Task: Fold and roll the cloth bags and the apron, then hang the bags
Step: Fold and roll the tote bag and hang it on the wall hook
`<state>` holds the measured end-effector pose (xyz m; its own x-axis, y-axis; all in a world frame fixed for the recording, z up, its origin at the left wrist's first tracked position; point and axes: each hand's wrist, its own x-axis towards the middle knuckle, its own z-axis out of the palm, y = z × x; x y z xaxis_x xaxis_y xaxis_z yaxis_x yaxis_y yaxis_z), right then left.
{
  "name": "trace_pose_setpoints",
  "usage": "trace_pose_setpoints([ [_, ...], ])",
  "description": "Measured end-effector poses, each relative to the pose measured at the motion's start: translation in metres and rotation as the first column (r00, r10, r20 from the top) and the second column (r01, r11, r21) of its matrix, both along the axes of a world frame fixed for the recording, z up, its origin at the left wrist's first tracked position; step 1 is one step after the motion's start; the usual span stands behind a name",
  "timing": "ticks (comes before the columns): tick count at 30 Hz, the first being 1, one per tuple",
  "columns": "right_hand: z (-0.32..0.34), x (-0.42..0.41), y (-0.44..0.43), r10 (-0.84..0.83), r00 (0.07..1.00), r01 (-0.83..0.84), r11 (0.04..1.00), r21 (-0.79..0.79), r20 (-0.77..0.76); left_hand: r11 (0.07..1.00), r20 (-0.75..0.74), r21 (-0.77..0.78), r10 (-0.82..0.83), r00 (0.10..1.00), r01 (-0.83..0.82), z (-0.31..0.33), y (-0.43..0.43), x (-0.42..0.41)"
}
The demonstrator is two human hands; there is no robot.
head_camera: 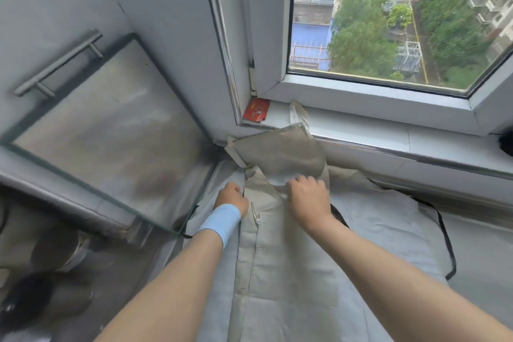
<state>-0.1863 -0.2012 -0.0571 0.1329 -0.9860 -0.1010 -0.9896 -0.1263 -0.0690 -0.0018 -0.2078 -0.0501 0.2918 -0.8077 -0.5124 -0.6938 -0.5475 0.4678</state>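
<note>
A beige cloth bag (288, 272) lies folded into a long strip down the middle of the surface, its far end bunched under my hands. My left hand (231, 198), with a light blue wristband, grips the strip's left edge. My right hand (308, 197) is closed on the strip's far end. A second beige bag (280, 151) leans against the window ledge just beyond, its handle (298, 115) lying on the sill. A pale grey apron (388, 219) with a black strap (447, 244) lies spread underneath.
A glass-panelled cabinet door (105, 130) with a metal bar handle (59, 62) stands open at the left, close to my left hand. A red card (256, 110) lies in the sill's corner. The window frame (369, 94) runs across the back.
</note>
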Motion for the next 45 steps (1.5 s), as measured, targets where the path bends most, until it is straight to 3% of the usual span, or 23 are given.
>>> trace_pose_setpoints([
  [2, 0.011, 0.023, -0.019, -0.047, 0.982, 0.056, 0.997, -0.045, 0.181, 0.999, -0.036, 0.052, -0.015, 0.999, 0.017, 0.000, -0.002, 0.009],
  [4, 0.019, 0.050, -0.043, -0.134, 0.934, 0.127, 0.991, 0.044, 0.331, 0.993, -0.055, 0.101, -0.058, 0.997, 0.063, -0.002, -0.003, 0.016],
  [8, 0.014, 0.079, -0.081, -0.323, 0.889, 0.232, 0.929, 0.288, 0.324, 0.988, -0.103, 0.099, -0.105, 0.989, 0.115, -0.006, -0.008, 0.020],
  [11, 0.008, 0.084, -0.093, -0.418, 0.758, 0.243, 0.893, 0.378, 0.501, 0.992, -0.172, 0.088, -0.071, 0.983, 0.087, -0.007, -0.008, 0.021],
  [14, 0.016, 0.088, -0.099, -0.416, 0.617, 0.251, 0.909, 0.334, 0.668, 0.993, -0.198, 0.065, -0.088, 0.976, 0.103, -0.012, -0.006, 0.025],
  [16, 0.021, 0.087, -0.097, -0.389, 0.659, 0.243, 0.920, 0.307, 0.644, 0.996, -0.235, 0.046, -0.069, 0.970, 0.081, -0.017, -0.001, 0.029],
  [18, 0.022, 0.085, -0.090, -0.373, 0.765, 0.221, 0.918, 0.330, 0.524, 0.999, -0.290, 0.027, -0.032, 0.956, 0.041, -0.019, 0.005, 0.029],
  [20, 0.017, 0.086, -0.081, -0.379, 0.808, 0.221, 0.904, 0.365, 0.450, 0.999, -0.335, -0.022, -0.033, 0.942, 0.028, -0.017, 0.009, 0.025],
  [23, 0.011, 0.091, -0.074, -0.421, 0.800, 0.284, 0.893, 0.348, 0.427, 0.992, -0.342, -0.111, -0.092, 0.935, 0.057, -0.009, 0.014, 0.022],
  [28, 0.014, 0.094, -0.078, -0.544, 0.703, 0.321, 0.817, 0.479, 0.458, 0.979, -0.318, -0.165, -0.166, 0.933, 0.118, -0.006, 0.024, 0.027],
  [30, 0.017, 0.094, -0.082, -0.569, 0.606, 0.360, 0.820, 0.446, 0.557, 0.980, -0.303, -0.165, -0.159, 0.940, 0.112, -0.006, 0.026, 0.029],
  [34, 0.025, 0.089, -0.082, -0.554, 0.302, 0.376, 0.817, 0.437, 0.776, 0.987, -0.273, -0.163, -0.041, 0.961, -0.004, -0.005, 0.022, 0.036],
  [35, 0.026, 0.087, -0.076, -0.524, 0.288, 0.344, 0.838, 0.424, 0.801, 0.987, -0.260, -0.161, -0.032, 0.965, -0.010, -0.004, 0.022, 0.037],
  [38, 0.024, 0.077, -0.037, -0.308, 0.581, 0.283, 0.944, 0.168, 0.753, 0.976, -0.125, -0.210, -0.083, 0.989, 0.056, -0.004, 0.028, 0.037],
  [41, 0.015, 0.062, 0.031, -0.103, 0.733, 0.197, 0.978, -0.065, 0.672, 0.918, 0.018, -0.337, -0.214, 0.977, 0.207, -0.007, 0.054, 0.031],
  [43, 0.000, 0.050, 0.075, -0.056, 0.827, 0.149, 0.981, -0.121, 0.560, 0.860, 0.076, -0.339, -0.380, 0.922, 0.382, -0.015, 0.075, 0.026],
  [45, -0.015, 0.036, 0.118, -0.047, 0.895, 0.106, 0.988, -0.108, 0.444, 0.767, 0.170, -0.236, -0.571, 0.803, 0.596, -0.024, 0.099, 0.021],
])
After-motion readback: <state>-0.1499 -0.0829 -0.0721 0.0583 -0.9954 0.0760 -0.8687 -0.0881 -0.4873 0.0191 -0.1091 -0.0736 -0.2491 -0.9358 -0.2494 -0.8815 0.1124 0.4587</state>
